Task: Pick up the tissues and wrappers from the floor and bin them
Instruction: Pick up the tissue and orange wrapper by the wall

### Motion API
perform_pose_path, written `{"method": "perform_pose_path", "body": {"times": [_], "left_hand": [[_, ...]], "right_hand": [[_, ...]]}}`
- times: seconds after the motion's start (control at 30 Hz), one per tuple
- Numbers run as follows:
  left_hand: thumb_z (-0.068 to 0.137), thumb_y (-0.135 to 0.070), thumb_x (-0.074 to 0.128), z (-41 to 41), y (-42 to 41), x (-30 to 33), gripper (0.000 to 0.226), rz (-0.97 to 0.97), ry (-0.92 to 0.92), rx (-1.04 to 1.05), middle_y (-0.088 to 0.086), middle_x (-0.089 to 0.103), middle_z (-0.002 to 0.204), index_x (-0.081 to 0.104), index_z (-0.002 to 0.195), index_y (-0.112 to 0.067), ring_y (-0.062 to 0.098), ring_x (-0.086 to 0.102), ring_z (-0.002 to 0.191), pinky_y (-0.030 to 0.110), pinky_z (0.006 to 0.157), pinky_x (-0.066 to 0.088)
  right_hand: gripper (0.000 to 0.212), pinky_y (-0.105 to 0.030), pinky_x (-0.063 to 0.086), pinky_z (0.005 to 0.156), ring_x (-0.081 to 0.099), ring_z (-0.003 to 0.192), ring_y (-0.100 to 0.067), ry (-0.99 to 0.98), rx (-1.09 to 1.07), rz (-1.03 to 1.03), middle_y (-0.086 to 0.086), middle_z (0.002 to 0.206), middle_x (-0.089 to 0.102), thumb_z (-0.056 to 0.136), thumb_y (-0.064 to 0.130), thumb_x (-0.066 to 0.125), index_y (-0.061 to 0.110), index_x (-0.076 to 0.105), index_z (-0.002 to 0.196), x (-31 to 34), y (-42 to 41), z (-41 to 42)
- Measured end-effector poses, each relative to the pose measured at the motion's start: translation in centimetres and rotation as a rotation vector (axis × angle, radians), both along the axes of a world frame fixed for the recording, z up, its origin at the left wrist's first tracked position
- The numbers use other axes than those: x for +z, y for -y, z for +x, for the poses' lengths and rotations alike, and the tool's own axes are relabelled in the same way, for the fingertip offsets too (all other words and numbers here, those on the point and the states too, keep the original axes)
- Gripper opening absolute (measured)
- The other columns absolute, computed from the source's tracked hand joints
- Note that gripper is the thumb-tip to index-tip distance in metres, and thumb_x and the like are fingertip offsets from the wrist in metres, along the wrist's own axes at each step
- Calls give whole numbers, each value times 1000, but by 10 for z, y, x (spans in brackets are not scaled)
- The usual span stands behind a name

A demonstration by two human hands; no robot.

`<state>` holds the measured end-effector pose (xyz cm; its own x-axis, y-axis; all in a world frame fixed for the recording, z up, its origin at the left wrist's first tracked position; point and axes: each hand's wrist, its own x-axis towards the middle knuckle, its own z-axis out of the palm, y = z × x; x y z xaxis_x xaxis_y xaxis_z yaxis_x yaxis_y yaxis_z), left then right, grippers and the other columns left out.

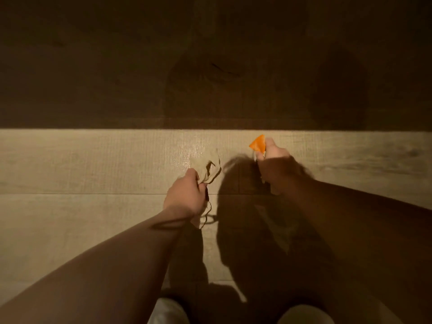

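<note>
Crumpled pale tissue (208, 168), thin and limp, pinched in the curled fingers (198, 181) of the left hand (185, 195), most of it fanning out above the fingertips and a ragged tail hanging below the heel of the palm. Small orange wrapper (257, 143), a stiff glossy triangle, nipped at the tips of the right hand (275, 167), standing up just beyond the thumb; something pale seems tucked lower in that same fist, too dim to name. Both sets of fingers closed on their catch, neither spread. Underneath, pale wood-grain plank floor (93, 174) in a lit band, dark floor beyond the knuckles, deep shadow beneath the right forearm. No bin anywhere in view. Likely trouble from here: wrapper held by a corner only, apt to slip on the way to the bin; loose tissue tail apt to tear off or snag; more litter easily missed in the gloom.
</note>
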<state>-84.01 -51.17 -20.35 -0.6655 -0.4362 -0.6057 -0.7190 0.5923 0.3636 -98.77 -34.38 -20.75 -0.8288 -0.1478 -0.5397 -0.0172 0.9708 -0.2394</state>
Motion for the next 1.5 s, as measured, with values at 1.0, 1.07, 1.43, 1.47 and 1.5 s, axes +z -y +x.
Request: {"method": "perform_pose_path", "body": {"times": [1.0,1.07,1.43,1.47,1.5], "left_hand": [[97,-35,49,116,-54,682,31,457,238,-101,4,61,71,62,81,-12,24,59,68,29,62,43],[97,-33,50,127,-52,698,30,464,256,-195,3,59,69,59,75,-14,23,57,66,29,61,42],[93,-41,55,217,-101,741,39,447,376,-761,3,59,64,58,64,-15,23,57,63,30,69,44],[93,-41,56,230,-108,743,39,439,392,-824,3,60,65,58,64,-15,23,57,64,30,70,45],[94,-40,56,245,-115,744,39,429,403,-889,3,60,65,58,64,-16,23,58,65,30,71,45]], "right_hand": [[25,-32,47,71,57,84,-28,170,-1065,-431,-21,102,63,98,7,47,-5,58,117,677,-61,291],[26,-35,48,73,59,84,-29,116,-1199,-466,-23,100,64,98,13,49,-4,60,115,692,-55,319],[25,-25,43,51,57,63,-18,-197,-1876,-544,-11,85,63,97,24,54,1,63,105,730,-52,520],[25,-25,43,50,57,61,-15,-242,-1941,-557,-9,82,63,98,25,53,2,63,104,733,-49,542],[26,-25,44,49,57,60,-14,-276,-2005,-567,-7,78,62,99,27,53,3,63,102,736,-45,565]]}}
